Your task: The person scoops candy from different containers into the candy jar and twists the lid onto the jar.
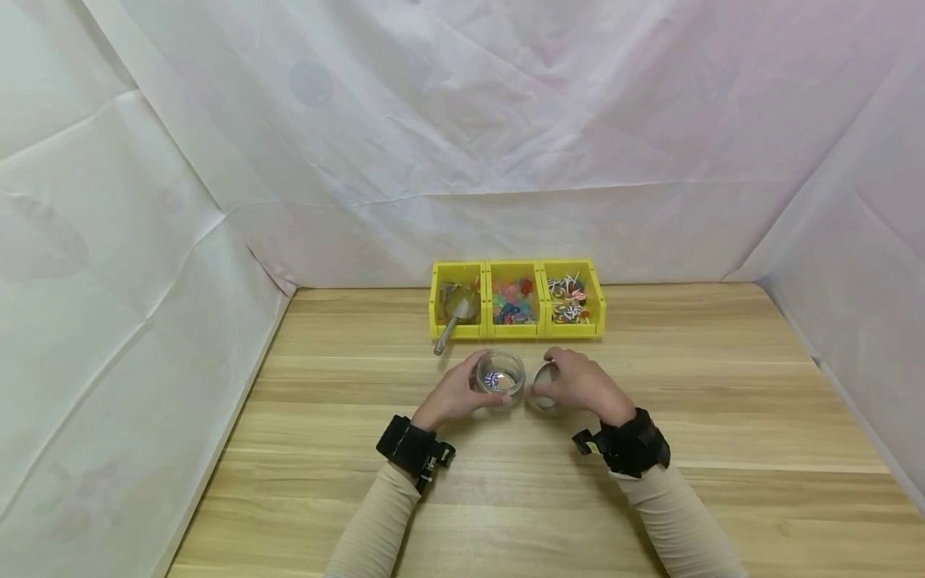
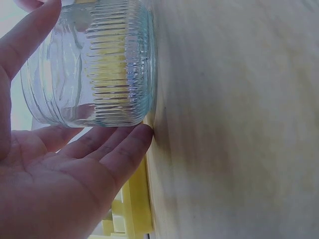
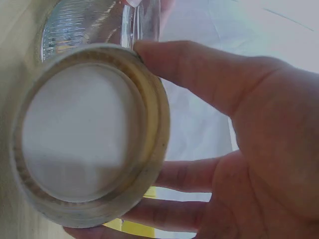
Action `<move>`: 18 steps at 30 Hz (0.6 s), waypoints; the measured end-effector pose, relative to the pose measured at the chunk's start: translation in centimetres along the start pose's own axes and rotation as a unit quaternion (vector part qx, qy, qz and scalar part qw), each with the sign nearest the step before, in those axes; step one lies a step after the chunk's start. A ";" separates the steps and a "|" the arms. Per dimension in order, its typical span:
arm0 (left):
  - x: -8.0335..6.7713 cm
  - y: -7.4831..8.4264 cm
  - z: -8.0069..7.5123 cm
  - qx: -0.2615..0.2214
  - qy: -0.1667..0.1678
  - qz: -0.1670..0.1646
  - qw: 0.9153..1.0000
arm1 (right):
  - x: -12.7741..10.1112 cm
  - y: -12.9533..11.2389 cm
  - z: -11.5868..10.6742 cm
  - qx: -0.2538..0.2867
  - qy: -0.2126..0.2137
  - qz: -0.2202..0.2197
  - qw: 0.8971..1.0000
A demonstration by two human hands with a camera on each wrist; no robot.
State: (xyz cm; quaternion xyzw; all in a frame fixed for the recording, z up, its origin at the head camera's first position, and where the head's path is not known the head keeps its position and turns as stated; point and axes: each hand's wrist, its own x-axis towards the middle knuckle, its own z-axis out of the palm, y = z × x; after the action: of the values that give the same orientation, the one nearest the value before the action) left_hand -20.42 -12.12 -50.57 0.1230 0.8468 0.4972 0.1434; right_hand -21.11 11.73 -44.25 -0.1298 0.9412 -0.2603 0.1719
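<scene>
Head view shows us our left hand (image 1: 454, 395) cupping the glass jar (image 1: 499, 375) on the tabletop (image 1: 723, 417) while our right hand (image 1: 578, 387) grips the lid (image 1: 545, 384).

Blocking the far approach: yellow bins (image 1: 517, 299), scoop handle (image 1: 446, 332) jutting forward. Lying open: bare table (image 1: 723, 377) on either side and nearer the person. Crowding the centre: jar (image 1: 499, 374) and lid (image 1: 545, 384) just beside each other.

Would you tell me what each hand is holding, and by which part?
The left hand holds the glass jar by its ribbed side; the right hand grips the lid by its rim.
</scene>
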 end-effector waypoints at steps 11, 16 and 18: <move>0.0 0.0 0.0 0.002 0.003 0.001 1.000 | 0.0 0.2 -0.8 0.074 0.068 -0.003 0.995; 0.0 0.0 0.0 -0.002 0.001 0.001 1.000 | -0.1 0.0 -0.9 0.102 0.114 -0.022 0.988; 0.0 -0.1 0.0 -0.004 0.000 0.002 1.000 | -0.2 0.0 -0.9 0.116 0.124 -0.025 0.985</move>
State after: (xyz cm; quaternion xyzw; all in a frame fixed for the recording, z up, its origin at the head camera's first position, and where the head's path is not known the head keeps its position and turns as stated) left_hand -20.44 -12.12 -50.62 0.1246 0.8446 0.5007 0.1427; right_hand -21.25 12.18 -43.46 -0.0990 0.9153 -0.3855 0.0614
